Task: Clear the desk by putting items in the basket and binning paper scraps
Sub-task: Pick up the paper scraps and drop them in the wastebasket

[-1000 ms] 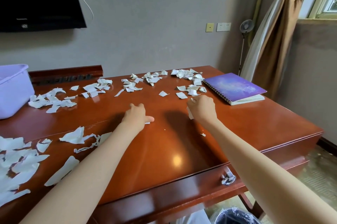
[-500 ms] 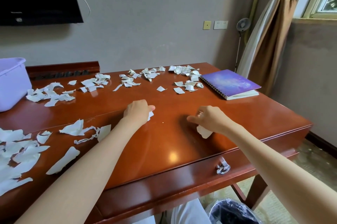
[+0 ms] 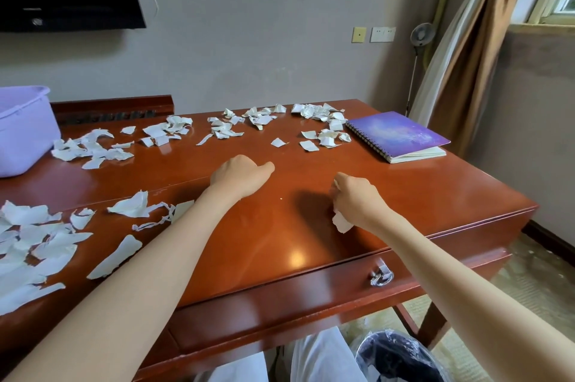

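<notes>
White torn paper scraps (image 3: 90, 148) lie along the back of the red-brown desk (image 3: 280, 244), and a bigger heap of scraps (image 3: 34, 241) sits at its left front. My left hand (image 3: 239, 177) rests on the desk's middle with fingers curled into a fist; the scrap it covered no longer shows. To its right, my right hand (image 3: 357, 204) grips a crumpled white scrap (image 3: 340, 223) just above the desk. A lilac basket (image 3: 25, 132) stands at the far left. A purple spiral notebook (image 3: 398, 135) lies at the back right.
A bin lined with a black bag (image 3: 401, 360) stands on the floor under the desk's right front, beside my knees. The drawer's metal handle (image 3: 381, 277) faces me. A TV hangs on the wall at upper left, and a curtain and fan stand at right.
My right hand drew back from the far scraps towards me, now holding a crumpled scrap. My left hand closed into a fist over the small scrap under it.
</notes>
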Tool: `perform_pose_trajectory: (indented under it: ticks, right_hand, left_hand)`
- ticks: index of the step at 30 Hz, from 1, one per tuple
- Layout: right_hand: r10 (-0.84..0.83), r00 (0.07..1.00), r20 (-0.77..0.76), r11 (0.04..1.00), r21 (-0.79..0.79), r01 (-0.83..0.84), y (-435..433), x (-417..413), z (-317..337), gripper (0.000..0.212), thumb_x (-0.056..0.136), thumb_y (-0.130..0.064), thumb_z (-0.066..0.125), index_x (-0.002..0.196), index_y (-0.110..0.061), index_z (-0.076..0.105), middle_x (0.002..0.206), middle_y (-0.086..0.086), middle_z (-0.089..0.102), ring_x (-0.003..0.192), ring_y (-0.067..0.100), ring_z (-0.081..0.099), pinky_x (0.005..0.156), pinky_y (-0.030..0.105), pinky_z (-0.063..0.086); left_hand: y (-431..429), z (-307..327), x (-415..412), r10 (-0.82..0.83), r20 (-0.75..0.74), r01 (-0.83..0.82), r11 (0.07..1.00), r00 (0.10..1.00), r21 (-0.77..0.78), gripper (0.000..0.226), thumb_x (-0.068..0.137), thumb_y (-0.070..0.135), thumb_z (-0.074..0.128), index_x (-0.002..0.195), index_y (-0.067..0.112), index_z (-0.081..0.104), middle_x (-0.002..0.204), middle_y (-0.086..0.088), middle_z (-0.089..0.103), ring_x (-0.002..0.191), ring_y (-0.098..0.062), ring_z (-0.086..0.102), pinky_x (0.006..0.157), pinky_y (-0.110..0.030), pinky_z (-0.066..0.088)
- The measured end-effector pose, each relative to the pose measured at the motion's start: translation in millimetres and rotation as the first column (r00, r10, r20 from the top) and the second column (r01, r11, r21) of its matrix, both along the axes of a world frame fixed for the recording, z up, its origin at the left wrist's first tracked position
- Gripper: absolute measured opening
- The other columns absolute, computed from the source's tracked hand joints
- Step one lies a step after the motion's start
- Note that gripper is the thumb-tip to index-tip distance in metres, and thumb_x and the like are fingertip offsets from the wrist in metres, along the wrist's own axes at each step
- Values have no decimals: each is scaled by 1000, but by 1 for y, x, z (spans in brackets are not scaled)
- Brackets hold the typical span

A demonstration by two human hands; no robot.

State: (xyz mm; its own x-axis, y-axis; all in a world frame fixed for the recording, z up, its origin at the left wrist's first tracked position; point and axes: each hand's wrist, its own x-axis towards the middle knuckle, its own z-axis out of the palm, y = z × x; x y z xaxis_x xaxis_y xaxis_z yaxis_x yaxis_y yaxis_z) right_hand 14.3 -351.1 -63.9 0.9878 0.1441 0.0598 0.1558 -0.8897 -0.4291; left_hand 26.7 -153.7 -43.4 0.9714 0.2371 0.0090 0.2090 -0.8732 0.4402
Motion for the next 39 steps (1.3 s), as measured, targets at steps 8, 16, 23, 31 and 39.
perform_pose_trajectory:
  ticks: [8, 16, 23, 31, 39]
  right_hand:
    - [94, 996, 4, 948, 305, -91, 76, -15, 4, 18, 96, -19, 46, 96, -2, 52, 89, 6, 52, 81, 24, 47, 64, 26, 35]
    - [371, 927, -54, 928, 50, -368, 171, -53, 7, 77, 80, -67, 52, 133, -13, 40, 121, 7, 60, 107, 26, 60, 72, 30, 44]
    - [375, 927, 6, 878, -324, -353, 205, -51, 8, 78, 81, -73, 42, 132, -13, 40, 116, 7, 61, 108, 26, 59, 72, 31, 38]
    - [361, 932, -39, 911, -196, -362, 208, -40, 8, 36, 98, -27, 43, 125, -2, 44, 123, 16, 58, 112, 35, 55, 74, 32, 34]
    - [415, 910, -9, 908, -58, -415, 209, -47, 11, 17, 99, -13, 38, 113, -5, 43, 120, 19, 53, 98, 36, 54, 74, 35, 40]
  left_hand:
    - [50, -6, -41, 182, 247, -136, 972, 952, -190, 40, 96, 27, 39, 58, 13, 38, 57, -2, 36, 54, -13, 36, 50, -23, 27]
    - [118, 4, -73, 249, 74, -259, 942, 966, 212, 56, 86, 63, 47, 128, 25, 49, 135, -10, 47, 121, -32, 50, 90, -40, 45]
    - [140, -20, -80, 312, -70, -280, 915, 947, 292, 55, 87, 66, 40, 126, 27, 43, 129, -14, 40, 111, -36, 52, 77, -36, 41]
    - [142, -13, -78, 153, -62, -138, 969, 986, 205, 33, 96, 33, 45, 117, 8, 47, 114, -13, 57, 91, -25, 53, 72, -31, 42]
    - [161, 8, -102, 213, 59, -212, 977, 975, -25, 19, 95, 20, 40, 81, 8, 45, 79, -8, 44, 63, -13, 38, 54, -24, 28]
